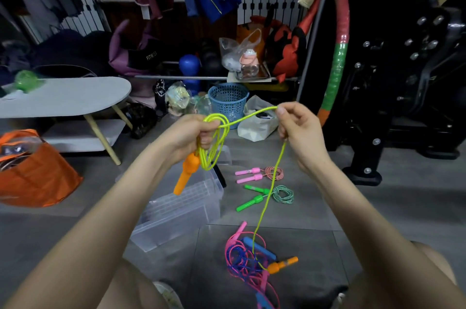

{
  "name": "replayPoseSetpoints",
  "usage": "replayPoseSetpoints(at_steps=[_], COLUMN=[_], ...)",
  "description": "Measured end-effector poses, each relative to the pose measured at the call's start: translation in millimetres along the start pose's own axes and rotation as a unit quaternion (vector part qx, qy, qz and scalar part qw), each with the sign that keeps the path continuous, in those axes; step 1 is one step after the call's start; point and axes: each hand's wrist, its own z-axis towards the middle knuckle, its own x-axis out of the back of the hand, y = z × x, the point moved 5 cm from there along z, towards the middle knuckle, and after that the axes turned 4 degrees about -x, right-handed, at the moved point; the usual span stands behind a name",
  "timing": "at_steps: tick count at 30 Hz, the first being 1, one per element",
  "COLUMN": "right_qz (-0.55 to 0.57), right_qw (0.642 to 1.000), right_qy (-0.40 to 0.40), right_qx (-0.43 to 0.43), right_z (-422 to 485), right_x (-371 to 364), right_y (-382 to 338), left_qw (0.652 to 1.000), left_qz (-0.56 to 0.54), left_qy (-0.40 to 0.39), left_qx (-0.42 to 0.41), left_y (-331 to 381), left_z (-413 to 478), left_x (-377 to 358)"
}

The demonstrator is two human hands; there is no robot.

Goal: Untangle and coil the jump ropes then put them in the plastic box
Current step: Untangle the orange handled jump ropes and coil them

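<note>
My left hand grips several loops of the yellow-green jump rope with one orange handle hanging below it. My right hand pinches the same rope farther along; the rope drops from it to the second orange handle on the floor. That handle lies on a tangle of pink and blue ropes. The clear plastic box stands open on the floor under my left hand. A coiled pink-handled rope and a coiled green-handled rope lie to its right.
An orange bag sits at the left beside a low grey table. A blue basket and a white bag stand behind my hands. A black exercise machine with a hoop fills the right side.
</note>
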Motion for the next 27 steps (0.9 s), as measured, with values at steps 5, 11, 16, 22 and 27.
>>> replayPoseSetpoints(at_steps=[5,11,16,22,27], right_qz=[-0.048,-0.212,-0.178,-0.231,-0.193], right_qw=[0.997,0.974,0.971,0.941,0.97], right_qy=[0.043,0.06,-0.067,-0.048,0.034], right_qx=[0.034,-0.048,-0.143,-0.242,-0.147], right_z=[12.9,12.4,-32.9,-83.0,-48.1], right_x=[-1.2,5.5,2.6,42.6,19.3], right_y=[-2.5,51.5,100.8,185.0,114.5], left_qw=[0.991,0.96,0.937,0.907,0.921], left_qz=[-0.07,-0.225,-0.332,-0.42,-0.379], left_qy=[-0.04,-0.045,-0.014,0.022,0.07], left_qx=[0.104,0.159,0.105,0.036,0.057], left_y=[-22.2,-34.9,-18.0,-0.5,-15.6], left_z=[-10.3,-17.8,-20.0,-15.4,-5.8], left_x=[-12.2,-16.3,-4.2,27.1,32.6])
